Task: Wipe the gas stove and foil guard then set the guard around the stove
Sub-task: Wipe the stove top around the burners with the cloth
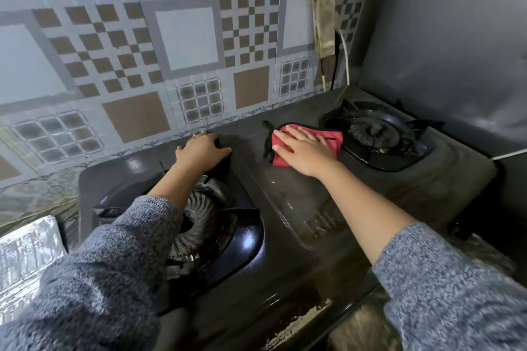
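foil guard [25, 251] is seen at the far lower left, a crinkled silver sheet cut off by the frame edge, lying just beside the left end of the gas stove [302, 216] and not yet set around it. it is well apart from both hands, and the left hand [199, 148] is judged the nearer when it comes to be fetched. that hand is laid on the stove top near the rear edge, beyond the left burner [196, 225], fingers spread and relaxed, with nothing held; it appears to be used as a brace. the stove's long axis runs along the tiled wall [114, 51], from lower left to upper right. its dark top looks dull and filmed in the middle, glossier around the left burner. further right, a red cloth [335, 138] is pressed flat on the top by the right hand [302, 149], fingers straight, palm down. the right burner [373, 134] lies just beyond the cloth, so the wiping step is judged to be in hand.
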Demonstrator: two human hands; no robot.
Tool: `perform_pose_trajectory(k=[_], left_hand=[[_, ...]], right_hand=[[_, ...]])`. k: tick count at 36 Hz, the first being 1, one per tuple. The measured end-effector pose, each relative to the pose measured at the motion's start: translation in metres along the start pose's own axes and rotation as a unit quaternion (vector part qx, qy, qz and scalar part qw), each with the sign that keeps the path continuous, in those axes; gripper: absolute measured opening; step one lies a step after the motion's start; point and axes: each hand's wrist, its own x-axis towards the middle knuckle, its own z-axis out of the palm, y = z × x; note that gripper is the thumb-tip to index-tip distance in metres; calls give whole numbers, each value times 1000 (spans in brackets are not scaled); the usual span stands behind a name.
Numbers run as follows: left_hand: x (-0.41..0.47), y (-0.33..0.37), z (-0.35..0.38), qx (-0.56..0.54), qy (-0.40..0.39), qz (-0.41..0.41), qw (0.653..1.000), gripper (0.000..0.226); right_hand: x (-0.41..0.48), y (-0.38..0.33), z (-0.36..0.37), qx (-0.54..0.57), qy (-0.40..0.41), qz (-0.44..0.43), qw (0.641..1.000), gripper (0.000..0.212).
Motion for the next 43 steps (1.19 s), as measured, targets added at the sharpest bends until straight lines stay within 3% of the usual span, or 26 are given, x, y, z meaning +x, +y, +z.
perform_pose_trajectory(k=[8,13,21,26,32,38,43], left_hand=[[11,13,-2,-30,-37,33,998,61],[15,15,-1,-34,-40,42,998,60],[14,12,0,-39,-37,42,998,64],[12,15,-3,-47,-35,30,998,59],[7,25,-7,-49,-42,36,997,49],[5,43,-5,-26,-54,32,998,33],[-2,68,5,17,-59,69,996,40]], right_hand=[[-32,7,11,29,79,162,983,56],[-44,-12,16,40,67,196,978,54],[-45,-54,25,52,68,151,985,53],[-60,-66,33,29,64,39,997,52],[-77,-32,24,21,36,-62,997,50],[-65,-3,13,15,28,-59,998,51],[-50,24,6,11,38,-10,999,52]])
